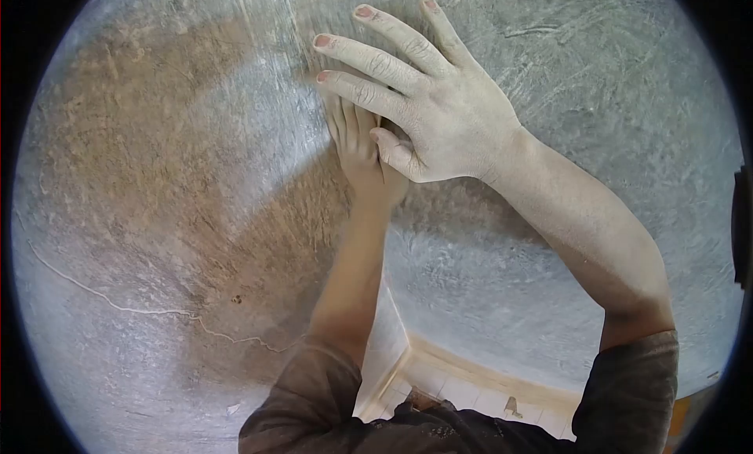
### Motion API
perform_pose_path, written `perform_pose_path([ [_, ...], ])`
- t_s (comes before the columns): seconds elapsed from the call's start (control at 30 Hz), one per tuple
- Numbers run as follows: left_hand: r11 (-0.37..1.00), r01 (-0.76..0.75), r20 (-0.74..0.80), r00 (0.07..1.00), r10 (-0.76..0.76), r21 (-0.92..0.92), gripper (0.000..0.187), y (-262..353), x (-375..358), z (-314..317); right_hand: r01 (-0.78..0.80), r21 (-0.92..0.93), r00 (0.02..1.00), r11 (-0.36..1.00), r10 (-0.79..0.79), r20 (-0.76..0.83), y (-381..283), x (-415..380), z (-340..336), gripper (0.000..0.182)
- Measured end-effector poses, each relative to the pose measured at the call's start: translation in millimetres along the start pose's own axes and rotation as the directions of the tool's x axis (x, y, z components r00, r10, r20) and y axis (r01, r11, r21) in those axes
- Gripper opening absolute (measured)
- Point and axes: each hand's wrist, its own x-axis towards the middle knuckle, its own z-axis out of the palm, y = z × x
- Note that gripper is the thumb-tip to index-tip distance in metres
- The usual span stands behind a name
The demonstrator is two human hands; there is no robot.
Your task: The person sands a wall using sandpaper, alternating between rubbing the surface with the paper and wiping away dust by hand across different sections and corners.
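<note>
Coated in pale dust, my right hand (447, 101) is raised in front of the grey wall (196, 125), fingers spread and holding nothing. Its back faces the camera. My left hand (357, 140) is behind and below it, against the wall near the corner, fingers extended upward. The right hand's fingers and thumb overlap part of the left hand in view, so the left thumb side is partly hidden. Whether the two hands touch cannot be told. No tool shows in either hand.
A thin pale crack (157, 310) runs across the lower left wall. Below, a tiled floor (463, 391) with a tan border shows between my arms. A dark object (740, 227) stands at the right edge, and something orange (679, 419) is at the lower right.
</note>
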Motion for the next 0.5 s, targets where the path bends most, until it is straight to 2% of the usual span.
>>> perform_pose_path([
  [0.1,0.999,0.029,0.023,0.999,-0.028,-0.026,0.055,-0.8,0.3,4.0,-0.010,-0.023,1.000,1.000,0.010,-0.022,-1.3,0.3,-4.0,0.063],
  [0.17,0.989,0.140,0.026,0.990,-0.139,-0.047,0.055,23.3,-73.6,4.3,-0.062,-0.131,0.998,0.989,0.060,-0.020,-6.9,-4.8,-0.3,0.056],
  [0.23,0.992,0.129,0.027,0.991,-0.130,0.013,0.053,25.5,-155.4,1.7,-0.090,-0.185,0.996,0.979,0.087,-0.021,-7.5,-4.8,-0.5,0.054],
  [0.3,0.985,0.163,0.040,0.986,-0.161,-0.054,0.051,25.9,-127.0,0.0,-0.099,-0.151,0.995,0.983,0.101,0.001,-9.7,-4.2,-1.1,0.054],
  [0.33,0.979,0.187,0.047,0.982,-0.184,-0.075,0.051,25.6,-108.9,-5.5,-0.087,-0.155,0.996,0.984,0.091,0.015,-7.9,-4.7,5.2,0.067],
  [0.4,0.969,0.223,-0.029,0.973,-0.227,-0.102,0.049,11.8,-53.2,1.6,-0.085,-0.148,0.996,0.985,0.083,-0.024,-7.4,-4.4,9.8,0.067],
  [0.47,0.983,0.114,0.049,0.993,-0.108,-0.146,0.050,9.2,5.2,-0.3,-0.088,-0.137,0.996,0.987,0.084,-0.035,-6.5,-4.8,9.0,0.066],
  [0.5,0.982,0.118,0.042,0.993,-0.113,-0.147,0.051,13.4,4.9,2.6,-0.090,-0.128,0.996,0.988,0.087,-0.027,-6.6,-5.6,6.9,0.066],
])
